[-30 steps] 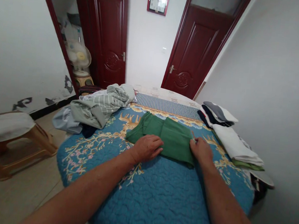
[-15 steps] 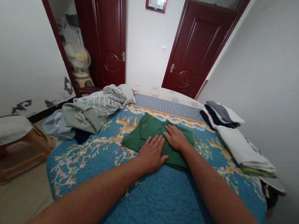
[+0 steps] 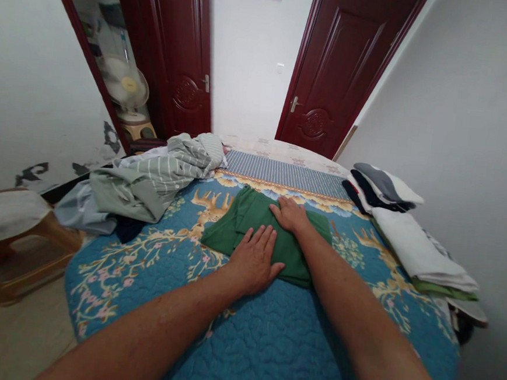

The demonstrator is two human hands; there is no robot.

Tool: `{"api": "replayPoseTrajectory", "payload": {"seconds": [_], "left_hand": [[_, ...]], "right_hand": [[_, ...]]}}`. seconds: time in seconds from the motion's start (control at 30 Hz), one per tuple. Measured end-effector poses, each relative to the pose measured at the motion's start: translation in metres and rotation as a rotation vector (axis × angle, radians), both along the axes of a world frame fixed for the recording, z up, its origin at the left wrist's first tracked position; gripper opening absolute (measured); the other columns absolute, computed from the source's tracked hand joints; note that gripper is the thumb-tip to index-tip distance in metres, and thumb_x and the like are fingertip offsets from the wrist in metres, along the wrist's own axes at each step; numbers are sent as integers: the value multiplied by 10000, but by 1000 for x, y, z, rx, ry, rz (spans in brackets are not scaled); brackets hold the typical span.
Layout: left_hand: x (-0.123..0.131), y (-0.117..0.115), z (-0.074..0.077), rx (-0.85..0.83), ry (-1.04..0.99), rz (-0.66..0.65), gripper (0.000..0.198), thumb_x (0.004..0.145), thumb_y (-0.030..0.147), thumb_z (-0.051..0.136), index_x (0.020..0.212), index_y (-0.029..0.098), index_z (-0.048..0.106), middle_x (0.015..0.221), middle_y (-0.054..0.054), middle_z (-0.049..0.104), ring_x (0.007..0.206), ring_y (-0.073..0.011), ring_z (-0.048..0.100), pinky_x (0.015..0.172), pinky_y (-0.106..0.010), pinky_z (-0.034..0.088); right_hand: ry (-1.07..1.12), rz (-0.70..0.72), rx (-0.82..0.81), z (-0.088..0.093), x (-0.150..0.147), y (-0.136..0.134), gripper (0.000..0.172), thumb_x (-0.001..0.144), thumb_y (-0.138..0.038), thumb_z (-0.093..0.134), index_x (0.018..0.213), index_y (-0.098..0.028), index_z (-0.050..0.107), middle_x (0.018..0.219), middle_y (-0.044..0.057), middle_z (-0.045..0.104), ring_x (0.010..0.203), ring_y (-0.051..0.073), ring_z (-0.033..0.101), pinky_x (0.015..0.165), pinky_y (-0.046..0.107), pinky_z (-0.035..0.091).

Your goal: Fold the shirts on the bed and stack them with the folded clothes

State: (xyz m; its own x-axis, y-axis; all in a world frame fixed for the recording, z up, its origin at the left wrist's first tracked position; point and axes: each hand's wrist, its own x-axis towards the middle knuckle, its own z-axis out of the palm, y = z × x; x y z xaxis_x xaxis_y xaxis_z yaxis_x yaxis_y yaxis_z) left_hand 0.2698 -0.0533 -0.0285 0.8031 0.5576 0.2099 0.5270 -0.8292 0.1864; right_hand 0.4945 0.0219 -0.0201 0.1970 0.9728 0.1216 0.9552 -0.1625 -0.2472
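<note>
Left hand (image 3: 254, 260): I see it open, palm down and fingers spread, flat on the near edge of the green garment (image 3: 228, 229), at the cloth's 6 o'clock.
Right hand (image 3: 290, 214): also open, palm flat on the far part of the garment toward 12 o'clock, with its forearm crossing the cloth's right side.
Green garment: folded and lying on the blue quilt (image 3: 268, 332) near the bed's middle. A looser part runs out toward 10 o'clock.
Step in hand: as I judge it, a fold is being pressed flat. Neither hand grips anything.
Next move calls for: in my view, a pinch on an edge rather than flat palms, with one hand pinning the cloth so it does not slide on the quilt.
Loose heap (image 3: 158, 176): unfolded clothes at 10 o'clock from the garment, near it.
Folded stack (image 3: 415, 249): at 3 o'clock along the bed's right edge, well apart.
</note>
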Motion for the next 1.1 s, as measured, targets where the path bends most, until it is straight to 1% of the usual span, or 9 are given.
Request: {"api": "replayPoseTrajectory", "payload": {"seconds": [0.17, 0.27, 0.33, 0.43, 0.57, 0.77, 0.9, 1.0, 1.1], "left_hand": [[-3, 3, -1, 18, -19, 6, 835, 1058, 654, 384, 1652, 68, 398, 1714, -240, 397, 1618, -381, 339, 1317, -579, 241], [-4, 4, -1, 18, -15, 3, 825, 1061, 644, 393, 1647, 64, 409, 1710, -241, 404, 1617, -382, 343, 1317, -578, 248], [-4, 5, -1, 21, -5, -5, 821, 1062, 635, 399, 1649, 62, 408, 1711, -237, 402, 1619, -381, 339, 1317, -580, 250], [-4, 5, 0, 34, 24, -3, 820, 1065, 626, 399, 1654, 56, 402, 1722, -230, 383, 1628, -372, 321, 1323, -570, 252], [-3, 7, 1, 47, 59, 16, 821, 1070, 624, 384, 1662, 56, 394, 1731, -215, 372, 1635, -355, 310, 1331, -549, 254], [-3, 7, 2, 73, 72, 8, 782, 1074, 613, 396, 1655, 90, 422, 1725, -212, 386, 1629, -360, 325, 1325, -557, 272], [-4, 7, 11, 57, 90, -1, 751, 1074, 583, 427, 1618, 67, 466, 1698, -230, 428, 1608, -375, 365, 1315, -557, 302], [3, 15, 26, 50, 40, -42, 662, 1100, 492, 388, 1590, 60, 494, 1689, -210, 456, 1602, -352, 382, 1318, -523, 310], [28, 29, 38, 56, -14, -108, 615, 1110, 416, 344, 1605, 73, 467, 1713, -180, 433, 1620, -320, 351, 1328, -497, 294]], "right_hand": [[-74, -49, 335, 12, -2, -12, 453, 1102, -345, 359, 1297, -134, 709, 1399, 204, 675, 1357, 309, 549, 1198, 475, 358], [-110, 3, 249, 14, -4, -30, 395, 1073, -291, 417, 1196, -134, 758, 1244, 195, 739, 1244, 305, 629, 1149, 436, 415], [-108, 84, 157, 11, -6, -43, 406, 1076, -297, 431, 1265, -131, 749, 1313, 185, 734, 1281, 286, 636, 1159, 405, 425], [-121, 143, 111, 5, -8, -66, 510, 1105, -387, 415, 1490, -127, 626, 1570, 163, 595, 1471, 270, 521, 1235, 418, 375], [-201, 33, 77, 0, -15, -103, 636, 1114, -536, 393, 1616, -159, 497, 1700, 148, 445, 1574, 322, 391, 1282, 549, 296], [-225, -90, 95, -6, -19, -153, 676, 1109, -570, 380, 1653, -175, 451, 1706, 149, 433, 1593, 355, 352, 1299, 632, 211], [-189, -238, 143, -15, -12, -167, 662, 1103, -546, 391, 1606, -134, 522, 1698, 165, 439, 1599, 397, 322, 1277, 639, 272], [-183, -210, 189, -20, -8, -167, 651, 1104, -488, 398, 1564, -55, 557, 1661, 212, 475, 1593, 382, 338, 1294, 558, 297], [-194, -160, 227, -21, -6, -164, 624, 1099, -415, 404, 1528, 4, 572, 1624, 249, 506, 1582, 356, 363, 1318, 509, 274]]}}
